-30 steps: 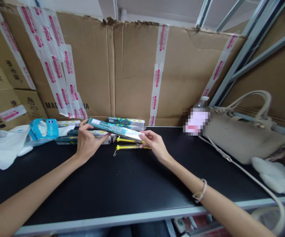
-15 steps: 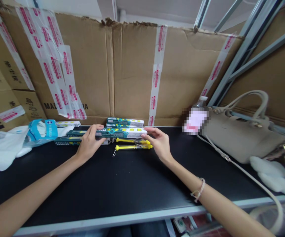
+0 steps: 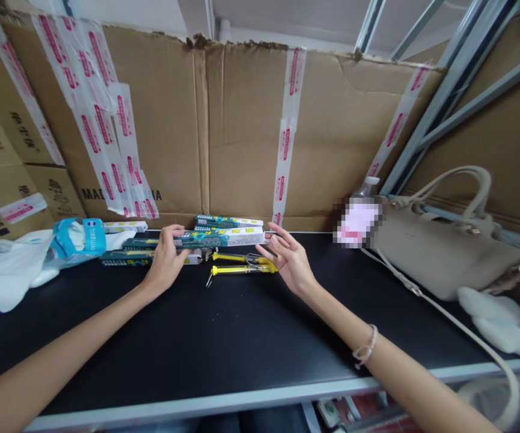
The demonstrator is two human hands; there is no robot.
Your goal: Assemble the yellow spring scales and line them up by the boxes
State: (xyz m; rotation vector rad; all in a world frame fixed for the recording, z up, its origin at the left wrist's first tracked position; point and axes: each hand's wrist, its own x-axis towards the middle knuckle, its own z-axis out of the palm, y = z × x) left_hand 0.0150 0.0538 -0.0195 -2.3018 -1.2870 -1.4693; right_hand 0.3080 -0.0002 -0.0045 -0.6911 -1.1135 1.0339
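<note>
My left hand (image 3: 166,260) is closed around the left part of a long, slim green-and-white box (image 3: 223,238) with yellow lettering. At the box's right end my right hand (image 3: 292,263) has its fingers spread, and they hold nothing; whether a fingertip still touches the end I cannot tell. Below the box, two yellow spring scales (image 3: 241,270) with metal hooks lie on the black table. Another box of the same kind (image 3: 228,222) lies behind the held one, against the cardboard. More such boxes (image 3: 127,258) lie left of my left hand, partly covered by it.
A blue tissue pack (image 3: 79,236) and a white plastic bag (image 3: 11,270) lie at the left. At the right are a blurred-out bottle (image 3: 368,187) and a beige handbag (image 3: 453,249), its strap running over the table's front edge (image 3: 241,400). Taped cardboard (image 3: 241,138) stands behind.
My right hand has let go of the box's right end and opened its fingers. The box has turned about its length, so its lettered face now tips upward. My left hand keeps its hold.
</note>
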